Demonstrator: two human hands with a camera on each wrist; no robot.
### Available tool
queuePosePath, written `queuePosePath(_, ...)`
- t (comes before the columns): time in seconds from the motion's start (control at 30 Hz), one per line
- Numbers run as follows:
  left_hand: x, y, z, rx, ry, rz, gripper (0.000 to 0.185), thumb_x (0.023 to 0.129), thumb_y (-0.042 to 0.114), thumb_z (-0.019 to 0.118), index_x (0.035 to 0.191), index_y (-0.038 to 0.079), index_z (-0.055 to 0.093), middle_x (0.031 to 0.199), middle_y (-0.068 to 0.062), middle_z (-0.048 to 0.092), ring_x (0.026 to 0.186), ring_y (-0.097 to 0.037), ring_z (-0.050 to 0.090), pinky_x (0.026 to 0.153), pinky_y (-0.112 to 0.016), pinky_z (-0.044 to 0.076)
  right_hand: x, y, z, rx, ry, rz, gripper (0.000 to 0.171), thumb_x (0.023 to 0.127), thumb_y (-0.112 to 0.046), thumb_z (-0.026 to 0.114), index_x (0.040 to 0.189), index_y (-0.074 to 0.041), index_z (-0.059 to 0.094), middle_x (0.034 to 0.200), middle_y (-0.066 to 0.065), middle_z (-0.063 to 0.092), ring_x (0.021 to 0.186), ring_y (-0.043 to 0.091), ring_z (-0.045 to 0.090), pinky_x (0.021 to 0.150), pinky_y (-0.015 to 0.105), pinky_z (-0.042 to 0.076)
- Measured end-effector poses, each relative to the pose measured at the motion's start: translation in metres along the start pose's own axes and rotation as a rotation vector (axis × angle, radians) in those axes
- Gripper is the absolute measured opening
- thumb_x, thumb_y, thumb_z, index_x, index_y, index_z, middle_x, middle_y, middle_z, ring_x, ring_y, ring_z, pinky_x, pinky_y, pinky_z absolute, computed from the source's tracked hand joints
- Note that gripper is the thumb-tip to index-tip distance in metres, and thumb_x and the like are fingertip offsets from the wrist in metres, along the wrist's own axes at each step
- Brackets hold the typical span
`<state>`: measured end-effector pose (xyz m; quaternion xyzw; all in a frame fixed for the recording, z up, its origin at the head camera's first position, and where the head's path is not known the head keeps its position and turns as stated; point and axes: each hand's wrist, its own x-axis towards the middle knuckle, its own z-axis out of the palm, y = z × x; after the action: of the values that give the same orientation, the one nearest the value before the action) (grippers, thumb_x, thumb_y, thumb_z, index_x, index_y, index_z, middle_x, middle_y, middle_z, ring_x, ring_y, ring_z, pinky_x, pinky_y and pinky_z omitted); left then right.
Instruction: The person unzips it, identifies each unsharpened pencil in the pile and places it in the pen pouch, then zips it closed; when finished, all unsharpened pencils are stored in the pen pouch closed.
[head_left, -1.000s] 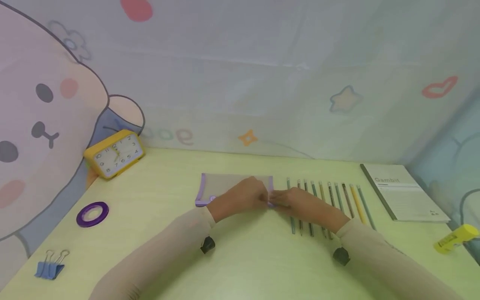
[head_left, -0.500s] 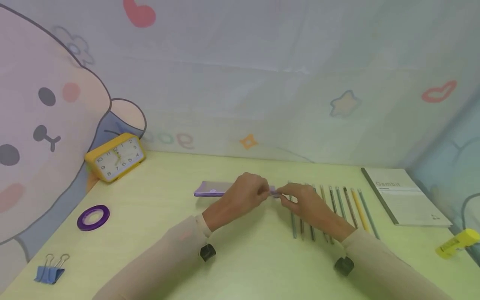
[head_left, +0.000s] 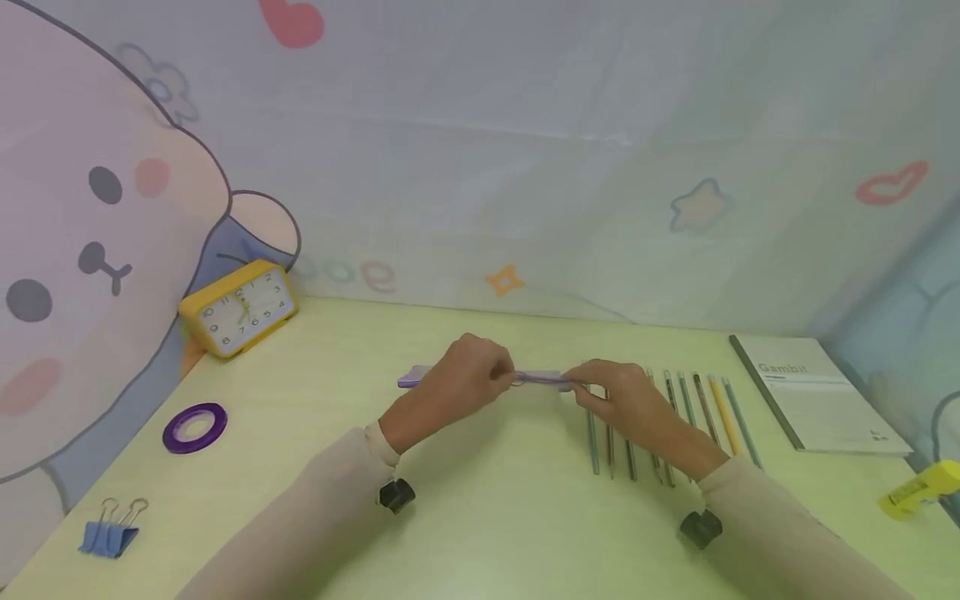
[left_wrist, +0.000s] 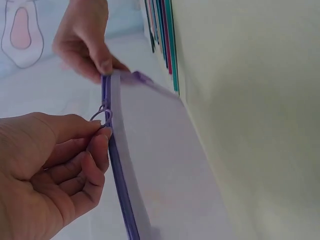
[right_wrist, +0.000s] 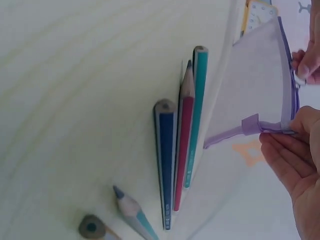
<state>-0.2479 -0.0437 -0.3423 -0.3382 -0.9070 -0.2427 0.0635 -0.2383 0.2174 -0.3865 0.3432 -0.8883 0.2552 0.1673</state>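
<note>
Head view: a purple-edged pouch (head_left: 536, 378) is held up off the table (head_left: 480, 517), mid-table, just left of a row of pencils (head_left: 660, 425), with bare table nearer.

Left wrist view: the left hand (left_wrist: 47, 170) has its fingers (left_wrist: 102, 142) pinching the zipper ring (left_wrist: 101, 115).

Right wrist view: the right hand (right_wrist: 295, 165) pinches the pouch's corner tab (right_wrist: 251, 125) above the pencils.

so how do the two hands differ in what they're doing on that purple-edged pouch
The left hand pinches the zipper's ring pull partway along the pouch; the right hand pinches the purple tab at the pouch's end. The left hand is away from the row of pencils; the right hand is over them. Both grip the pouch's zipper edge, holding it on edge above the table.
</note>
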Motion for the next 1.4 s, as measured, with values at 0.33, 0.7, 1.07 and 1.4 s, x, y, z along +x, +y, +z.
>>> queuePosePath(0.33,-0.021,-0.036,-0.032,-0.004,-0.093,-0.074,0.013,0.093,0.011,0.071,0.084,0.005,0.079,0.072,-0.002,0.072,0.058,-0.007,0.05,0.059,-0.022,0.043,0.006,0.014,0.003,0.0,-0.082,0.009,0.021,0.093,-0.009,0.071,0.113,-0.013,0.075,0.11,0.0,0.076,0.086,0.01,0.069,0.066,0.031,0.055)
queuePosePath(0.7,-0.053,-0.091,-0.075,0.056,-0.058,-0.22,0.011,0.091,0.008,0.071,0.088,0.002,0.079,0.079,-0.007,0.075,0.065,-0.014,0.064,0.064,-0.032,0.053,0.006,0.029,-0.007,-0.014,-0.073,-0.021,0.021,0.093,-0.004,0.069,0.113,-0.009,0.075,0.107,0.003,0.076,0.085,0.01,0.068,0.066,0.028,0.053)
queuePosePath(1.07,-0.059,-0.095,-0.078,-0.048,-0.141,-0.347,0.011,0.088,0.013,0.076,0.081,0.006,0.08,0.076,-0.008,0.075,0.064,-0.016,0.062,0.06,-0.028,0.049,0.01,0.03,0.0,-0.033,0.046,-0.091,0.021,0.089,-0.001,0.073,0.109,-0.007,0.077,0.099,0.004,0.078,0.082,0.016,0.074,0.068,0.031,0.059)
queuePosePath(1.4,-0.045,-0.079,-0.058,-0.026,-0.121,-0.12,0.027,0.084,0.021,0.082,0.107,0.007,0.078,0.106,-0.007,0.077,0.096,-0.023,0.071,0.085,-0.037,0.057,0.009,0.024,-0.003,-0.022,-0.009,-0.007,0.019,0.092,-0.005,0.071,0.11,-0.008,0.077,0.101,0.004,0.078,0.085,0.019,0.076,0.071,0.034,0.061)
